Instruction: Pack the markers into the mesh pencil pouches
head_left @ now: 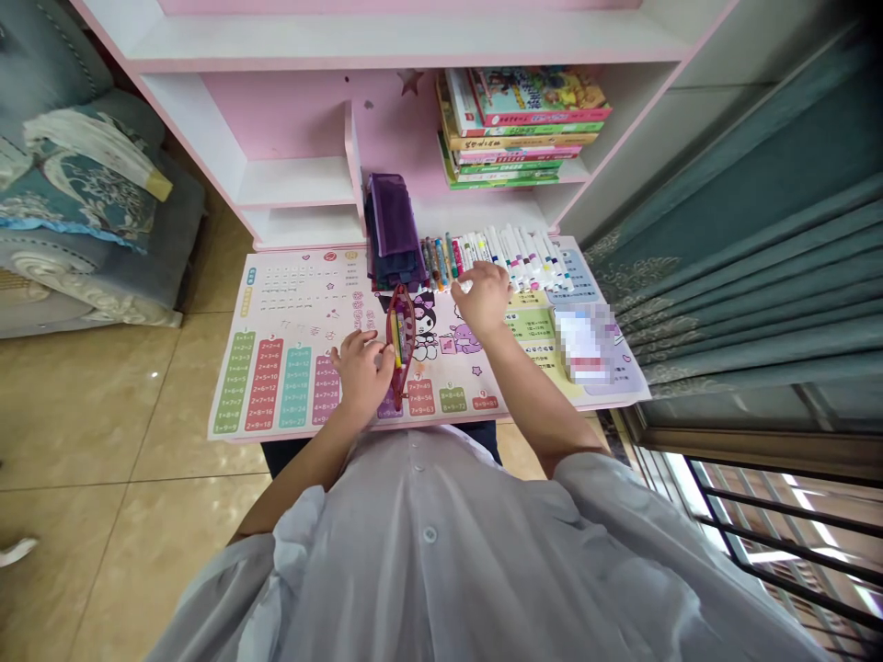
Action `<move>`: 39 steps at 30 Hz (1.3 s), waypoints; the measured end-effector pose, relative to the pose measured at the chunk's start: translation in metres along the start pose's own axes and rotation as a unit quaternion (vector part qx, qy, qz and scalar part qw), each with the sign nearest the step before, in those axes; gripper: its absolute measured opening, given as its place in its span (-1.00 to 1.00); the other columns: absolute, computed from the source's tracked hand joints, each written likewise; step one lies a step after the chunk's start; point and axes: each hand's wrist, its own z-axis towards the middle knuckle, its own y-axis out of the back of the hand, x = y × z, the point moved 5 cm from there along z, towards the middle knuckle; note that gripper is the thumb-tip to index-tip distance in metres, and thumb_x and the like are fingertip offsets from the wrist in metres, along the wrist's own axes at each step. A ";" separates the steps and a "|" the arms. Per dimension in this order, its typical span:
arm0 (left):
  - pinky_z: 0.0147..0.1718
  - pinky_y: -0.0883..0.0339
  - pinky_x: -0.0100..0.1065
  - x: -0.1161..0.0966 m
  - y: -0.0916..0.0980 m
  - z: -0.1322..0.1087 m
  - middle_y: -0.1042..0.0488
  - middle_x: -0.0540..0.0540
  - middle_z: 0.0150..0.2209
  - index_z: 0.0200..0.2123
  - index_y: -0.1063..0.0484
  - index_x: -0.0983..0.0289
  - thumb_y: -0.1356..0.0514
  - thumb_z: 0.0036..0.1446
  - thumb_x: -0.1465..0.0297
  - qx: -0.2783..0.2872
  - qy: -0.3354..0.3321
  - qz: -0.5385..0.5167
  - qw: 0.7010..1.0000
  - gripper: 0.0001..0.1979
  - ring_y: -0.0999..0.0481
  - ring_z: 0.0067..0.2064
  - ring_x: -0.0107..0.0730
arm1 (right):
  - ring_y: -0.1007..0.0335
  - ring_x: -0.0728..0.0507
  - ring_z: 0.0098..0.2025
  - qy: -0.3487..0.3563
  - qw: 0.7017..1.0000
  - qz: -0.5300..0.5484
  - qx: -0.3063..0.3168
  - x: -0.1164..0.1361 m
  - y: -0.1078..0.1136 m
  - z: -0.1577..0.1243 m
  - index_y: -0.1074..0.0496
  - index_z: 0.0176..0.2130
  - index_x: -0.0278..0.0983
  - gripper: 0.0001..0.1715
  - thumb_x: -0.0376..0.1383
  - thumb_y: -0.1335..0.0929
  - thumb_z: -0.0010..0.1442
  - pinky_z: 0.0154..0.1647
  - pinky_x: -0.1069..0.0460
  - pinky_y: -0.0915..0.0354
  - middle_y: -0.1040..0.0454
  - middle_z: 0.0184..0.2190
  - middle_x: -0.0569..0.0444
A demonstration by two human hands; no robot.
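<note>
Two hands at work on pens and a pouch. Step, as I read it: right hand (487,299) out at the row of slim white-barrelled markers (507,253), left hand (362,372) minding the slim maroon zip pouch (412,338). Left: fingers spread, thumb at pouch's left edge, no visible pinch. Right: fingers bent over near end of row; can't tell if they pinch a marker. Lifting one cleanly would call for a narrow thumb-and-finger pinch, neighbours undisturbed, and the pouch mouth kept wide.

Pouch lies on the pink-and-white printed surface (296,276), near edge, in front of the person. Long and narrow, zip undone, sides parted, yellow and green pens (400,336) showing inside. Markers packed side by side below the shelf, darker multicoloured pens (440,262) at left end, next to the folded purple mesh pouch (396,216).
</note>
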 end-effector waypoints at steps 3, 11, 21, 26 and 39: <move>0.25 0.00 0.34 0.001 0.000 -0.001 -0.54 0.16 0.09 -0.35 -0.55 0.18 -0.16 0.26 0.31 0.009 0.001 0.003 1.000 -0.80 -0.36 0.25 0.04 | -0.11 -0.44 0.32 -0.032 0.996 -0.071 0.029 -0.014 -0.010 0.031 -0.59 -0.17 -0.29 -0.74 -0.30 -0.34 0.20 0.20 -0.39 -0.21 -0.37 0.25 -0.15; 0.26 0.01 0.39 0.001 0.001 0.000 -0.52 0.16 0.11 -0.32 -0.57 0.16 -0.16 0.28 0.29 0.019 0.000 0.007 1.000 -0.80 -0.33 0.27 0.06 | 0.10 -0.47 0.42 -0.026 0.983 -0.162 0.088 -0.016 -0.028 0.049 -0.54 -0.02 -0.39 -0.58 -0.22 -0.35 0.20 0.31 -0.38 -0.03 -0.24 0.33 -0.23; 0.26 0.04 0.39 0.000 0.002 0.000 -0.52 0.17 0.11 -0.35 -0.55 0.16 -0.19 0.25 0.29 0.015 0.003 -0.001 1.000 -0.82 -0.34 0.26 0.05 | 0.13 -0.45 0.43 -0.040 0.973 -0.192 0.120 -0.014 -0.029 0.052 -0.54 -0.02 -0.42 -0.57 -0.25 -0.33 0.19 0.32 -0.39 0.00 -0.28 0.30 -0.25; 0.27 0.02 0.36 -0.001 0.002 0.000 -0.53 0.15 0.11 -0.35 -0.55 0.16 -0.20 0.24 0.28 0.011 0.010 0.000 1.000 -0.83 -0.35 0.26 0.02 | 0.06 -0.46 0.42 -0.046 0.989 -0.123 0.070 -0.012 -0.006 0.032 -0.57 -0.17 -0.36 -0.70 -0.26 -0.35 0.15 0.28 -0.41 -0.09 -0.32 0.28 -0.19; 0.27 -0.01 0.28 -0.005 0.001 -0.001 -0.56 0.13 0.07 -0.39 -0.52 0.17 -0.18 0.25 0.32 -0.007 -0.001 -0.005 1.000 -0.82 -0.37 0.24 -0.01 | -0.16 -0.44 0.34 0.044 0.990 0.097 0.090 0.052 0.020 -0.094 -0.43 -0.58 -0.21 -0.81 -0.27 -0.43 0.02 0.20 -0.41 -0.22 -0.48 0.17 -0.08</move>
